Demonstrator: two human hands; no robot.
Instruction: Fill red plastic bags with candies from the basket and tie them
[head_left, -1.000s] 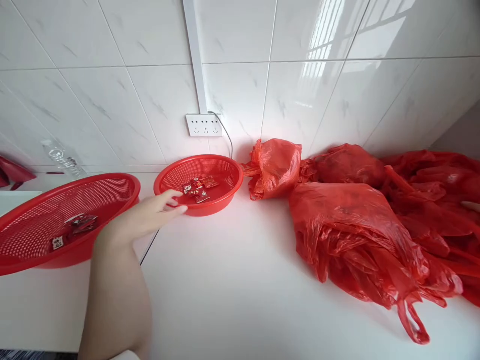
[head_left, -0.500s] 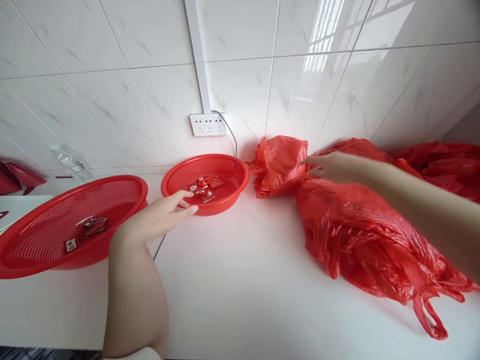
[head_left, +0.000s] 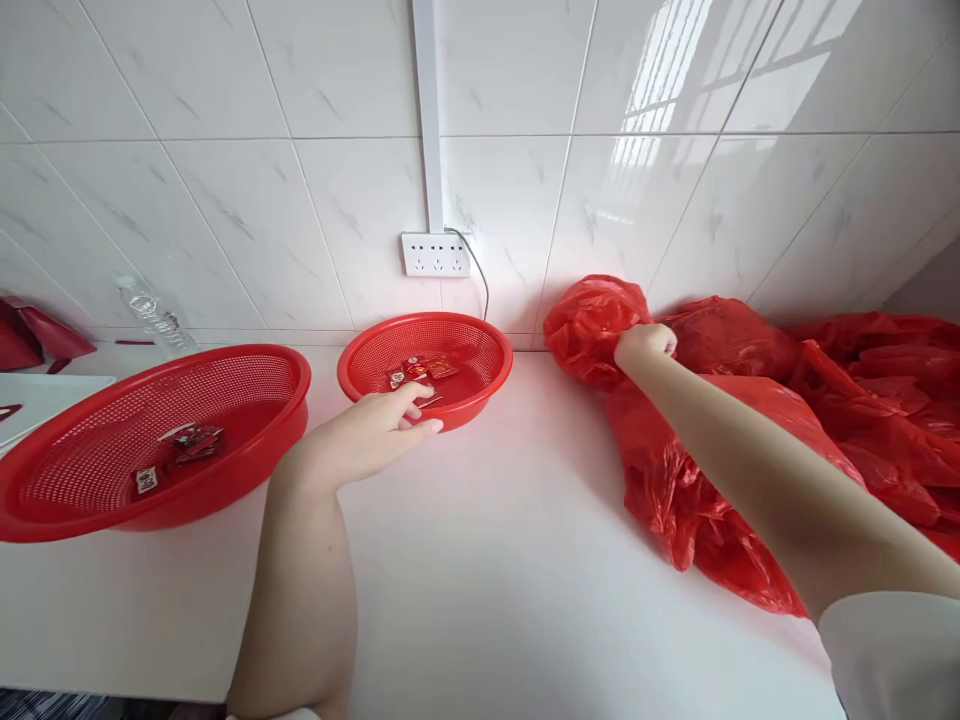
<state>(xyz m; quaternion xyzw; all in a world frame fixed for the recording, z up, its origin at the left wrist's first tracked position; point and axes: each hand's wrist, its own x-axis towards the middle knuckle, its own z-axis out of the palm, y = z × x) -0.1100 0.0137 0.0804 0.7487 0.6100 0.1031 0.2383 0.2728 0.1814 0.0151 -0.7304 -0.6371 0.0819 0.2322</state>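
Observation:
My left hand (head_left: 382,425) hovers at the front rim of the small red plastic basket (head_left: 480,398), fingers apart and nothing in them. Several small red packets (head_left: 420,370) lie on the floor of that basket. Over on the right, my right hand (head_left: 643,345) is closed on a crumpled red plastic bag (head_left: 589,325) close to the wall; its fingertips are hidden. Below and beside that wrist spreads a heap of red plastic bags (head_left: 675,490).
A larger red basket (head_left: 262,465) with a few packets (head_left: 191,442) stands on the left of the white table (head_left: 480,580). Behind it a clear bottle (head_left: 157,315) leans at the tiled wall. A socket strip (head_left: 435,255) with a cable is on the wall. More red bags (head_left: 892,370) fill the right.
My right hand has closed on the crumpled bag, which has bunched up and lifted slightly. My left hand has moved right along the small basket's rim. The view has shifted a little.

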